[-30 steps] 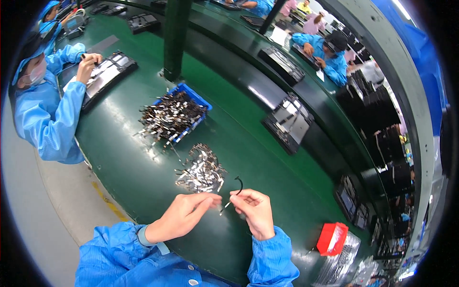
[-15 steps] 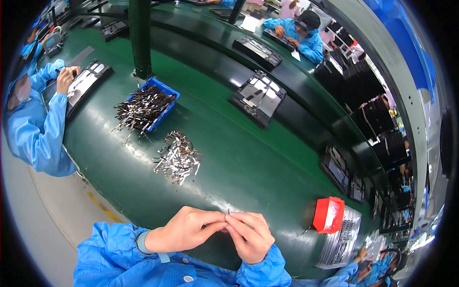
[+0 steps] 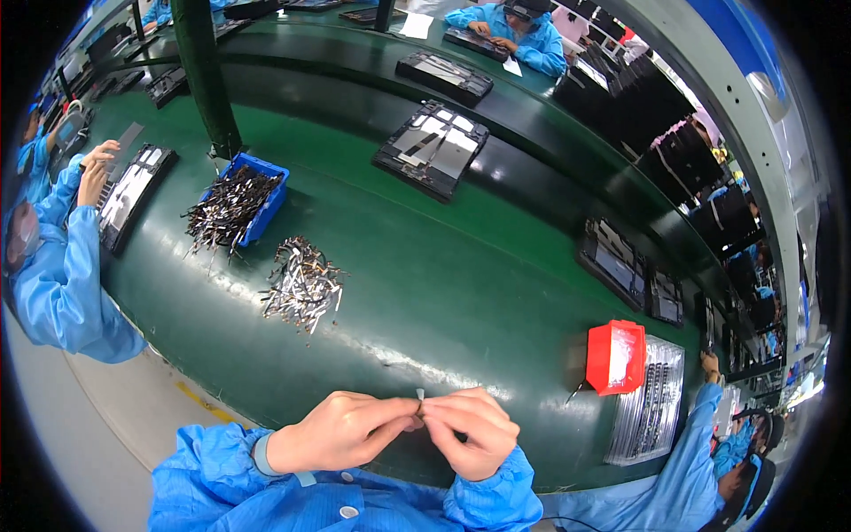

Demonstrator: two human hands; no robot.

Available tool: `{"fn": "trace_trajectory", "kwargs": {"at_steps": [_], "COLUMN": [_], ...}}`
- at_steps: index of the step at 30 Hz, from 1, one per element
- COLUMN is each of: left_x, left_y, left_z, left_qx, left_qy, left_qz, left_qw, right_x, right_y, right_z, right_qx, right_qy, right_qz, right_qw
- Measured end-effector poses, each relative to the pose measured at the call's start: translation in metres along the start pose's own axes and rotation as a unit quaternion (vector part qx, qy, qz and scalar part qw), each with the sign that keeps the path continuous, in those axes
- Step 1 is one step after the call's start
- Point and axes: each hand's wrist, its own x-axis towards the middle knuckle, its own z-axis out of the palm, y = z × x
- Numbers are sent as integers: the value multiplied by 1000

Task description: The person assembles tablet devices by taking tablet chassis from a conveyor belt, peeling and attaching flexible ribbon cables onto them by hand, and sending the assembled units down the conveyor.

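Observation:
My left hand [image 3: 337, 432] and my right hand [image 3: 477, 434] meet fingertip to fingertip above the near edge of the green table. Both pinch one small thin strip [image 3: 420, 394], whose pale end pokes up between the fingers; the rest of it is covered. Beyond them lies a loose pile of short silver, black and brown strips [image 3: 303, 285]. Farther left, many dark strips [image 3: 229, 206] heap up in a blue bin [image 3: 268, 206] and spill over its near side.
At right, a red bin [image 3: 615, 357] stands against a stack of clear trays [image 3: 651, 403]. Flat dark device units [image 3: 434, 151] lie along the black conveyor. A green post [image 3: 206, 84] rises behind the blue bin. Co-workers in blue sit at left [image 3: 62, 275] and right [image 3: 660, 496].
The view has shifted a little. The strip's pale end now shows more above my fingertips, and my right fingers have spread slightly. The co-worker at right has stretched an arm toward the conveyor.

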Motion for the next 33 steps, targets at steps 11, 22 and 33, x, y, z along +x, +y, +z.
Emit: {"fn": "trace_trajectory", "kwargs": {"at_steps": [11,22,33], "left_x": [3,14,9], "left_y": [-2,-37,-66], "left_z": [15,21,28], "left_qx": [-6,-49,-37], "left_qy": [-12,-63,-67], "left_qz": [-27,-135,-181], "left_qw": [1000,988,981], "right_x": [-3,-17,30], "right_y": [2,72,178], "right_z": [-2,-185,-298], "right_qx": [-109,-323,-364], "right_qy": [60,263,150], "right_qz": [-12,246,368], "right_qw": [992,875,842]}}
